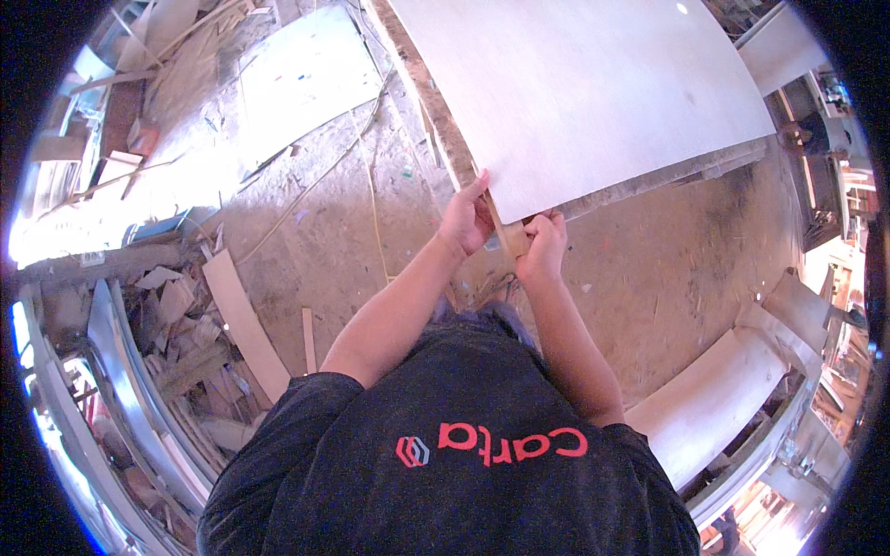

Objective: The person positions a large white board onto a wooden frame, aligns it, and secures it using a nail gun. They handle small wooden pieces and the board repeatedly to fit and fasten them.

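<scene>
A large pale sheet (pixel 603 93), smooth and flat, lies on a worn wooden-edged bench top in front of me, one corner pointing toward my body. A narrow light-brown wooden strip (pixel 509 235) runs along the sheet's left edge and juts past that corner. My left hand (pixel 466 219) is closed around the strip from the left, its thumb up against the sheet's edge. On the other side, just below the corner, my right hand (pixel 542 247) grips the strip's near end with curled fingers. The undersides of both grips are hidden.
Another pale sheet (pixel 311 79) lies on the floor at the far left, near a yellowish cord (pixel 373 185). Scrap pieces (pixel 176 296) and a long board (pixel 246 324) are at the lower left. A curved pale panel (pixel 709 398) rests at the lower right.
</scene>
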`<state>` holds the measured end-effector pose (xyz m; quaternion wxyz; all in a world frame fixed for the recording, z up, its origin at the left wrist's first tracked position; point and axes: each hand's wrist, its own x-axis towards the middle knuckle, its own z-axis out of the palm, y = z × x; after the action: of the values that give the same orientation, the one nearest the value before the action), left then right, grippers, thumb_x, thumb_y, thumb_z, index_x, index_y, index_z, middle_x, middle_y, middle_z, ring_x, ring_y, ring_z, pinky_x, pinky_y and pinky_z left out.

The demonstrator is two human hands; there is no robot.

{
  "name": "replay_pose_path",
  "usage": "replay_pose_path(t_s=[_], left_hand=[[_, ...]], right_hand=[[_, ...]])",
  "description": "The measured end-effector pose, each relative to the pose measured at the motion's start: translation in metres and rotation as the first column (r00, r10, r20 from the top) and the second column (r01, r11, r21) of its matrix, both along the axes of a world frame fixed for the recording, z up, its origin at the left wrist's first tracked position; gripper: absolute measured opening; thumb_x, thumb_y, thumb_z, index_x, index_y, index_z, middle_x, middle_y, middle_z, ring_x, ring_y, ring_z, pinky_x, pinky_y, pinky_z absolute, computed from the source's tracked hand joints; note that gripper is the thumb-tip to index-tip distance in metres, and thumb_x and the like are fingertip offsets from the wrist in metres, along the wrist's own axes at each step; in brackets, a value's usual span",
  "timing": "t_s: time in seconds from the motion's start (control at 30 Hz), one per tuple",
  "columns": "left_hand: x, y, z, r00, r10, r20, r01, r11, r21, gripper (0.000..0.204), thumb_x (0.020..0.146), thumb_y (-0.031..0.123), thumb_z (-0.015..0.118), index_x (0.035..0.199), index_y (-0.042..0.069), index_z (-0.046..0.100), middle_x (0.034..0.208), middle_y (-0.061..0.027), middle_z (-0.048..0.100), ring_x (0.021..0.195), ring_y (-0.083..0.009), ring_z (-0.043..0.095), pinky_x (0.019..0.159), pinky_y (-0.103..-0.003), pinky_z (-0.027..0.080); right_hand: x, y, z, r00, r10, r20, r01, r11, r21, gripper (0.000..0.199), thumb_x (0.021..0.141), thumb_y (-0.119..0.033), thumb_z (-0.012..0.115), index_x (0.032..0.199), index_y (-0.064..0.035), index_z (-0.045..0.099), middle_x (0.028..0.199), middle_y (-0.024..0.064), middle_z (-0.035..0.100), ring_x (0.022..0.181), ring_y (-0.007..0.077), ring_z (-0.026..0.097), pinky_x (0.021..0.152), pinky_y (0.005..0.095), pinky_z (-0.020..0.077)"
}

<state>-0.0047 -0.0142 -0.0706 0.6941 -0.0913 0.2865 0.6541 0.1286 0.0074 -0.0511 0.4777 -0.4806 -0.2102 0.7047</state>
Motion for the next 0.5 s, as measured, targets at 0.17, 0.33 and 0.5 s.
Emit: replay_pose_path(t_s=[0.17, 0.33, 0.5], left_hand=[[0.005, 0.001, 0.008, 0.997, 0.043, -0.061, -0.044, 0.999, -0.020, 0.047, 0.100, 0.037, 0.056, 0.129, 0.001, 0.053, 0.125, -0.0153, 0.062, 0.116, -0.0296, 0.061, 0.102, -0.046, 0.048], [0.008, 0.001, 0.016, 0.995, 0.081, -0.059, -0.081, 0.997, 0.012, 0.047, 0.103, 0.036, 0.049, 0.131, -0.002, 0.048, 0.129, -0.0161, 0.059, 0.117, -0.0306, 0.060, 0.102, -0.047, 0.049], [0.022, 0.011, 0.008, 0.981, 0.158, -0.115, -0.149, 0.985, 0.088, 0.048, 0.105, 0.037, 0.042, 0.135, 0.000, 0.046, 0.132, -0.0168, 0.057, 0.120, -0.0324, 0.058, 0.105, -0.048, 0.046]], right_hand=[[-0.009, 0.017, -0.005, 0.961, -0.098, -0.260, 0.063, 0.988, -0.139, 0.042, 0.072, -0.010, 0.048, 0.112, -0.0005, 0.053, 0.114, 0.0136, 0.058, 0.108, 0.0295, 0.058, 0.094, 0.0449, 0.0481], [-0.027, 0.020, 0.033, 0.945, -0.154, -0.287, 0.102, 0.977, -0.187, 0.048, 0.079, -0.020, 0.051, 0.124, -0.0010, 0.052, 0.122, 0.0139, 0.058, 0.118, 0.0313, 0.055, 0.101, 0.0486, 0.0436], [-0.012, 0.034, 0.005, 0.993, -0.025, -0.117, 0.016, 0.997, -0.080, 0.041, 0.088, -0.028, 0.057, 0.120, -0.0024, 0.052, 0.115, 0.0122, 0.057, 0.112, 0.0299, 0.057, 0.094, 0.0464, 0.0466]])
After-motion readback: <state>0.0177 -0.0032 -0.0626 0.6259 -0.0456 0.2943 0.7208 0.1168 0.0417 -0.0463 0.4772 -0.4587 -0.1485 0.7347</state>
